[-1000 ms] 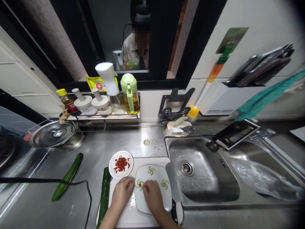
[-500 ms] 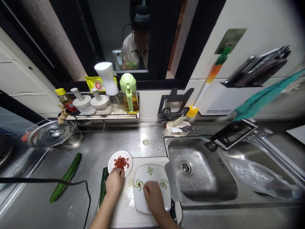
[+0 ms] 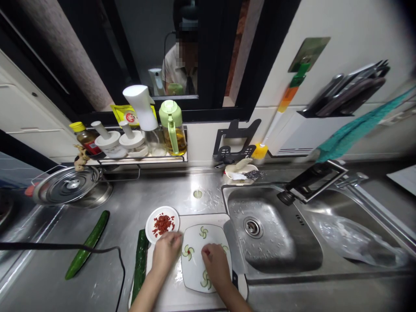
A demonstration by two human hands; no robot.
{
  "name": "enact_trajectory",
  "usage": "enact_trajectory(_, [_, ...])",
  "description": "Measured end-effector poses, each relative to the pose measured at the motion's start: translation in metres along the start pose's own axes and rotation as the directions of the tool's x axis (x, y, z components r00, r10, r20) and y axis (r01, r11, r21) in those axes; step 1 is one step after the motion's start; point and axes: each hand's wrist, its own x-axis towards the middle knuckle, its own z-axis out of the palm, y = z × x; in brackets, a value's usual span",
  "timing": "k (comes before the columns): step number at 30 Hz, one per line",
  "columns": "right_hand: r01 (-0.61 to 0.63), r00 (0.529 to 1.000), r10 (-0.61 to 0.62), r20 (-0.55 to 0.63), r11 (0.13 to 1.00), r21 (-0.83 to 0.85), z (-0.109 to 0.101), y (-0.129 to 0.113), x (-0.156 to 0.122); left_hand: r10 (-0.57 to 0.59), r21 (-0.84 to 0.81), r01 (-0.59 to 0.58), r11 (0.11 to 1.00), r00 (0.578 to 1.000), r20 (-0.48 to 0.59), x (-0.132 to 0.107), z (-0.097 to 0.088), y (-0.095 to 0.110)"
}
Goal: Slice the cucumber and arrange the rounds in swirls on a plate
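A white square plate (image 3: 192,275) lies on the cutting board (image 3: 165,299). Several pinwheels of thin green-edged slices, resembling cucumber, decorate it; the left pinwheel (image 3: 187,252) has a red piece at its middle. Over the plate's right half, my right hand (image 3: 216,262) is closed in a pinch and partly covers the right pinwheel. My left hand (image 3: 166,252) is also closed, fingertips together, between the square plate and a small round plate (image 3: 149,223). On that small plate is a heap of red dried berries, apparently goji berries (image 3: 163,224). What either pinch holds cannot be made out.
One cucumber (image 3: 140,260) lies along the board's left edge, another (image 3: 87,246) farther left under a black cable (image 3: 58,247). A knife handle (image 3: 234,279) shows right of the square plate. The sink (image 3: 276,234) is to the right; seasoning jars (image 3: 133,143) stand behind.
My left hand has moved right, away from the berries toward the square plate. My right hand has shifted slightly right, uncovering the lower pinwheel.
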Motion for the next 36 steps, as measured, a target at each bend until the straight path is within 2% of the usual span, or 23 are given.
enact_trajectory(2, [-0.007,1.0,0.007,-0.015,1.0,-0.001,-0.004,0.005,0.005,0.089,-0.037,-0.088,0.995,0.995,0.046,0.003,0.012,0.015])
enact_trajectory(5, [-0.018,0.999,0.018,-0.038,1.0,0.005,-0.007,0.012,0.013,0.156,-0.027,-0.154,0.988,0.981,0.114,0.01,0.031,0.036])
enact_trajectory(11, [-0.022,0.997,0.026,-0.068,0.998,0.059,-0.005,0.022,0.026,0.17,0.057,-0.182,0.982,0.969,0.177,0.02,0.05,0.055])
enact_trajectory(22, [0.023,0.998,-0.018,-0.058,0.997,0.076,-0.002,0.021,0.034,0.137,0.172,-0.176,0.969,0.967,0.215,0.023,0.056,0.061])
enact_trajectory(36, [0.028,0.999,-0.028,-0.018,1.0,-0.013,0.002,0.018,0.035,0.127,0.139,-0.159,0.977,0.968,0.219,0.021,0.057,0.056])
